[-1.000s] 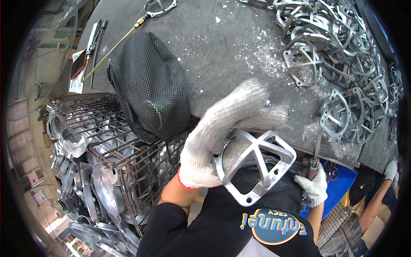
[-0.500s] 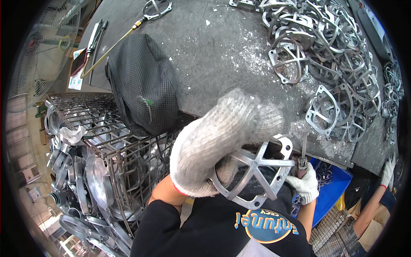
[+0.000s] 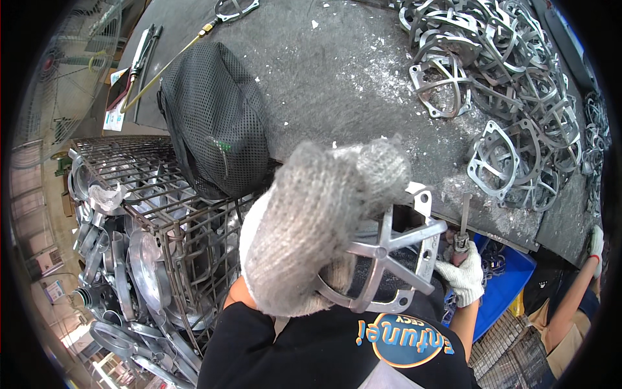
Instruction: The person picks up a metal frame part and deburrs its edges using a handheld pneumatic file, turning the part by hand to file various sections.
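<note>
My left hand [image 3: 301,223], in a grey-white knit glove, is closed on a cast metal frame [image 3: 382,251]. The frame has a rim with bolt holes and several spokes meeting at a raised centre. It is held up, tilted, in front of my black shirt. My right hand [image 3: 465,279], gloved too, is closed round the handle of a hand tool with a narrow flat metal blade [image 3: 466,211], which points up. The blade is apart from the frame, just to its right. Which exact tool it is, I cannot tell.
A dark worktable [image 3: 324,84] with pale chips carries a pile of similar metal frames [image 3: 486,58] at right. A black mesh bag [image 3: 214,117] sits by a wire basket [image 3: 162,223] of metal parts. A blue bin [image 3: 508,285] stands below. Another person's gloved hand [image 3: 595,243] is at far right.
My left hand has moved a little left and nearer the camera, and the frame has shifted slightly with it. My right hand keeps the tool in nearly the same place.
</note>
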Available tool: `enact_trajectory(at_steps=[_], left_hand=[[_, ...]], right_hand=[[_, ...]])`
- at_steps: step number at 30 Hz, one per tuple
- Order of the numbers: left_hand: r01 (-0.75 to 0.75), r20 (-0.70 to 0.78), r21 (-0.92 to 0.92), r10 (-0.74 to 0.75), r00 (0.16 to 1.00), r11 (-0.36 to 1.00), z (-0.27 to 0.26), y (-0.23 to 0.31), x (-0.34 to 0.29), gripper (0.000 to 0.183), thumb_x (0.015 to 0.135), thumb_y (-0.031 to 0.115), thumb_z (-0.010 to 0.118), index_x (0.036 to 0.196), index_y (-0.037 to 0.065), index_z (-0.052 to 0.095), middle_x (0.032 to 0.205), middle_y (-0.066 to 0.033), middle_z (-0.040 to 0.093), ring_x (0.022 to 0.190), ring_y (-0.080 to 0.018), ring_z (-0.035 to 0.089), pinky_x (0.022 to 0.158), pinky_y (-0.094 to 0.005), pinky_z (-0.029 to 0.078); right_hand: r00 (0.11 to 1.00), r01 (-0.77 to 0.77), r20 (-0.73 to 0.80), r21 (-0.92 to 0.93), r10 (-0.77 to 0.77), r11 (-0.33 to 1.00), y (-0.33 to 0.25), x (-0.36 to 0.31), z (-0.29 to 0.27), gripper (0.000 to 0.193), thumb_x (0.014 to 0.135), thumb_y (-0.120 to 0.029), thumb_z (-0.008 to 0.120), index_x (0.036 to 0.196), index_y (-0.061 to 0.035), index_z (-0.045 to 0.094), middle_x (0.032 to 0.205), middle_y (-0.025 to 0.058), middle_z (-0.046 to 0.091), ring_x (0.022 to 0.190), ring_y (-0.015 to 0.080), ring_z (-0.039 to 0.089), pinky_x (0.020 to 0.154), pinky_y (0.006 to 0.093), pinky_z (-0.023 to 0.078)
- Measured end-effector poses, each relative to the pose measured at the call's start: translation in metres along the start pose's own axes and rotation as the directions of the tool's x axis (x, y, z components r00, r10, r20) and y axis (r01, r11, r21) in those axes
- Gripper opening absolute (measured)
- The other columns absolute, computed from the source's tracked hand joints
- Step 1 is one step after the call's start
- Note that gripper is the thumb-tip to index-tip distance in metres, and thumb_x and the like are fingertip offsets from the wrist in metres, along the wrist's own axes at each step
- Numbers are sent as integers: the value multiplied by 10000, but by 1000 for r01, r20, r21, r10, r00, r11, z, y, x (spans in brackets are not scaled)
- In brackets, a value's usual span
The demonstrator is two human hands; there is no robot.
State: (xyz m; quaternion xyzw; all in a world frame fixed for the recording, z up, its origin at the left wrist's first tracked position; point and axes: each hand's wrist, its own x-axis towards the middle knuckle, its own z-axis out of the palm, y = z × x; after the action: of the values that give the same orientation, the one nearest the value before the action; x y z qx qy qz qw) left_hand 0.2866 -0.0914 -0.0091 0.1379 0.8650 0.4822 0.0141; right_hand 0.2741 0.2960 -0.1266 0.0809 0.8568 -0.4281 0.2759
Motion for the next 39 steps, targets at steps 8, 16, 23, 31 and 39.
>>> enact_trajectory(at_steps=[8, 16, 23, 31, 39], left_hand=[[-75, -107, -113, 63, 992, 991, -13, 10, 8, 737, 825, 194, 718, 1500, 57, 457, 1493, -157, 513, 1414, -299, 459, 1194, -443, 353], [-154, -223, -200, 108, 969, 968, -23, 20, 14, 706, 812, 108, 708, 1473, 15, 479, 1428, -174, 585, 1355, -330, 547, 1175, -441, 385], [-233, -466, -46, 185, 865, 971, 0, 8, 14, 663, 809, 43, 706, 1422, -87, 488, 1355, -222, 626, 1289, -329, 606, 1146, -438, 420], [-84, -392, -254, -23, 920, 964, 10, -11, 0, 695, 794, 74, 732, 1423, -91, 488, 1353, -241, 620, 1282, -321, 609, 1130, -406, 443], [-97, -415, -103, 46, 909, 990, 2, -9, 7, 567, 835, 54, 634, 1381, -78, 550, 1332, -263, 630, 1274, -352, 618, 1107, -413, 455]], right_hand=[[998, -35, -45, -16, 34, 999, -5, -3, 2, 778, 526, -356, 997, 1118, -3, 636, 965, 72, 690, 851, 186, 620, 794, 350, 520], [996, 36, -74, -57, -40, 998, -13, -6, 5, 735, 545, -289, 995, 1115, -11, 622, 905, 53, 677, 799, 178, 615, 771, 350, 529], [967, 88, -227, -134, -117, 987, 15, -22, 26, 888, 649, -201, 947, 1354, 6, 449, 1231, 176, 596, 1099, 277, 609, 980, 379, 488], [954, 53, -294, -32, -60, 998, 21, -29, 32, 899, 633, -116, 934, 1385, 5, 456, 1269, 181, 596, 1170, 292, 605, 1033, 388, 475], [953, 69, -288, -109, -98, 992, 6, -31, 32, 882, 641, -138, 924, 1384, 3, 472, 1250, 178, 614, 1171, 302, 616, 1038, 385, 474]])
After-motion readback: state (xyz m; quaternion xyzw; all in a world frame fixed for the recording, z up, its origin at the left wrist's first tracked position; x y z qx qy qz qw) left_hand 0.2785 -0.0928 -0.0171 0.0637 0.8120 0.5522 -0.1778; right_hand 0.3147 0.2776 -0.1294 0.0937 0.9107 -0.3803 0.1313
